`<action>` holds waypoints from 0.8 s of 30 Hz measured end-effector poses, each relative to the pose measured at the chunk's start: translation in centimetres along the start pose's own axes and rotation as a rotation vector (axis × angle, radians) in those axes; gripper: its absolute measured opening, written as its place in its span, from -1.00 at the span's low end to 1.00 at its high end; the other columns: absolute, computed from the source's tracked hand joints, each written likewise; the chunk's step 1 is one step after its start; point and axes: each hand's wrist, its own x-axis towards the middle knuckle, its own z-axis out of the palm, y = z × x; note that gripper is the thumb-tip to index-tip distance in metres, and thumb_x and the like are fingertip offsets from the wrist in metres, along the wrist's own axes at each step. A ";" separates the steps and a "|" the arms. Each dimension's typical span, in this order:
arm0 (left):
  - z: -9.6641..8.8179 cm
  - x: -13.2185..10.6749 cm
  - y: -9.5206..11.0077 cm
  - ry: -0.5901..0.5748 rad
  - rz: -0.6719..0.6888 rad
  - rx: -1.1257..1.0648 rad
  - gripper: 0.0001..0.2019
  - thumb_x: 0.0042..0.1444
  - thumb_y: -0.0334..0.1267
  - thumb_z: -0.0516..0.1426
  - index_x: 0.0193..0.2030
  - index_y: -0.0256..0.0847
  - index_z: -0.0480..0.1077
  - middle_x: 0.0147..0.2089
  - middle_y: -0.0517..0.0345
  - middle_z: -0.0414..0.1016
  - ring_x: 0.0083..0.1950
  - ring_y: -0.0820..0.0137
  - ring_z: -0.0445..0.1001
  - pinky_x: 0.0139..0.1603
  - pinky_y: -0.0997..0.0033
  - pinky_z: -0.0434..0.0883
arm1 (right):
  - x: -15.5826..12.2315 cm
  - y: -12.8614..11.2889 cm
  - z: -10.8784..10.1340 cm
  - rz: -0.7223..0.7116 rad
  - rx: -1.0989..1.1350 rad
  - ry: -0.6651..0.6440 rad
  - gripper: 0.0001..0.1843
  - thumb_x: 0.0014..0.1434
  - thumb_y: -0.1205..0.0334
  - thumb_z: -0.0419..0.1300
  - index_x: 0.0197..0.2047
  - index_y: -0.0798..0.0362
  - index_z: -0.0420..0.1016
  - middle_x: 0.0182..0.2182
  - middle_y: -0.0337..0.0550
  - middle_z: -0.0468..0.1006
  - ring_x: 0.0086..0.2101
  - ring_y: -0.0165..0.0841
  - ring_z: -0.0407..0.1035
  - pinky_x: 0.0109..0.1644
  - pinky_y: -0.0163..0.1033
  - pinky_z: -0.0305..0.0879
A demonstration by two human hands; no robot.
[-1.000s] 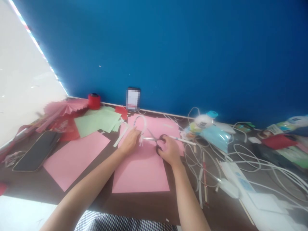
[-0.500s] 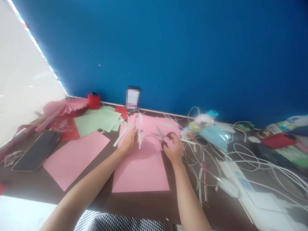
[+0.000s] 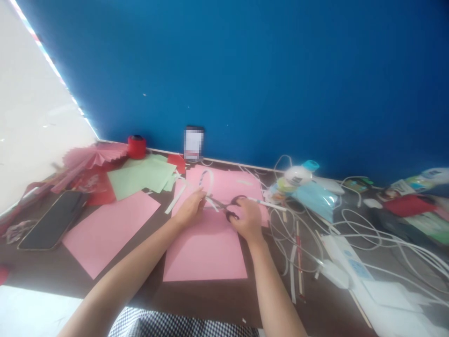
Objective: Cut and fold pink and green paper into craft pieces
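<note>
"Comparing with half a second back, what has changed?"
"Our right hand (image 3: 247,220) has swung back toward our left hand (image 3: 191,208); its fingers are closed through the handles of the scissors (image 3: 222,204), whose blades now meet the white paper strip (image 3: 211,181); before, they stood apart from it."
"And our left?"
"Pinched on that strip, which loops up beyond the knuckles; the pink sheet (image 3: 205,252) lies beneath both hands."
"Any containers?"
"Only the bottle (image 3: 298,175), beyond our right hand; its contents we cannot tell."

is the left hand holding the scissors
No, the scissors sit in the right hand, while the left hand pinches a white paper strip.
</note>
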 end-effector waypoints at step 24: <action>-0.4 0.2 1.1 -0.009 0.124 0.004 -0.80 0.18 -0.38 -0.09 -0.08 -0.27 0.23 -0.28 -0.01 0.41 -0.28 0.33 0.36 -0.23 0.30 0.35 | 0.6 -1.5 -1.5 0.133 0.055 -0.214 -0.81 -0.05 0.09 0.17 -0.46 0.06 0.43 -0.66 -0.29 0.38 -0.59 -0.45 0.21 -0.43 -0.35 0.05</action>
